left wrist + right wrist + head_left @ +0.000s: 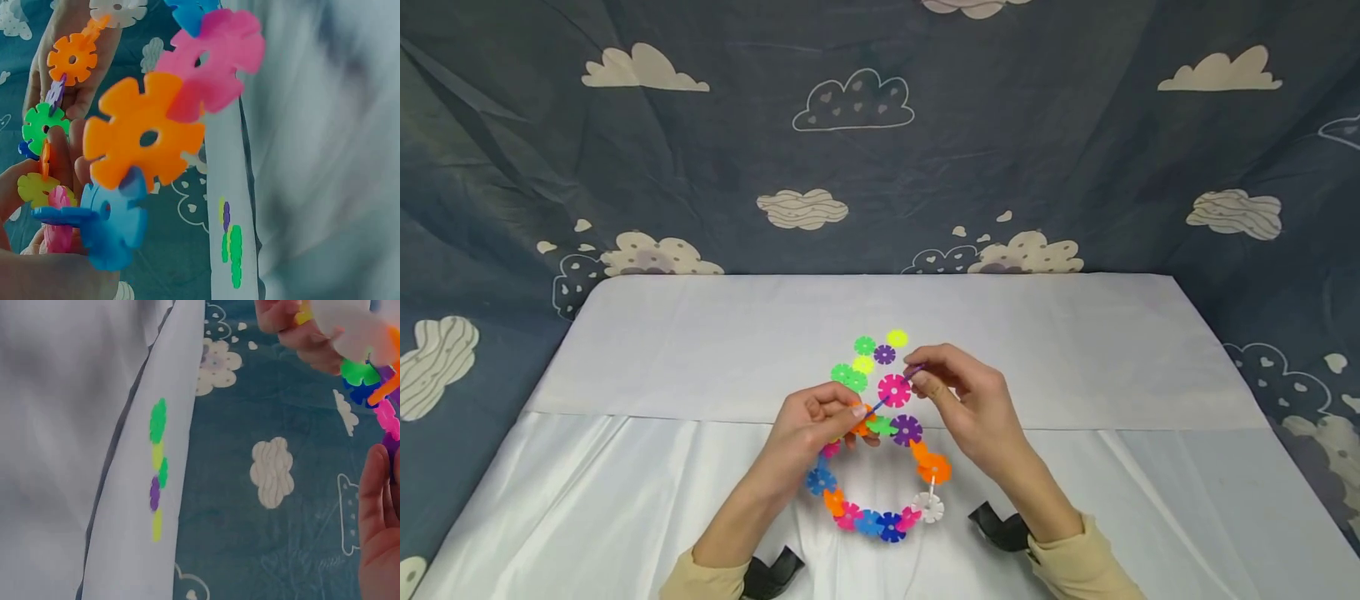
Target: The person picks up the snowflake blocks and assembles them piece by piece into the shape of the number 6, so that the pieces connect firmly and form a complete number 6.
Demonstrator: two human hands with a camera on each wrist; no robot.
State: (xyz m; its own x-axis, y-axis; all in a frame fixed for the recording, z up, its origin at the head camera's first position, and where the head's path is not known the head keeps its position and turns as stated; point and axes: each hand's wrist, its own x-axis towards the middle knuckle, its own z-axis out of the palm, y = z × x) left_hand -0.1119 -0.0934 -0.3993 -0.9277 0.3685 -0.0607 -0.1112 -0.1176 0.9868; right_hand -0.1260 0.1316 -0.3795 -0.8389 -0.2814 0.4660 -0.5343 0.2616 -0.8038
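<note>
A ring-shaped chain of colourful notched flower discs point(891, 527) hangs between the two hands, its discs slotted into one another. My left hand point(808, 425) pinches the chain at its upper left, near orange, blue and green discs; the fingers partly hide the pieces there. My right hand point(977, 408) pinches a purple disc point(391, 441) between thumb and fingertips. That disc touches a bright pink disc point(894, 390), with a dark blue disc point(877, 407) seen edge-on below it. In the left wrist view, a large orange disc point(119, 137) and a light blue disc point(112, 234) hang closest.
Several loose discs lie on the white-covered table point(700, 350) beyond the hands: green point(848, 377), yellow point(897, 337) and purple point(884, 355). A dark cloth with clouds point(1037, 150) hangs behind. Black straps point(1000, 527) show near both sleeves.
</note>
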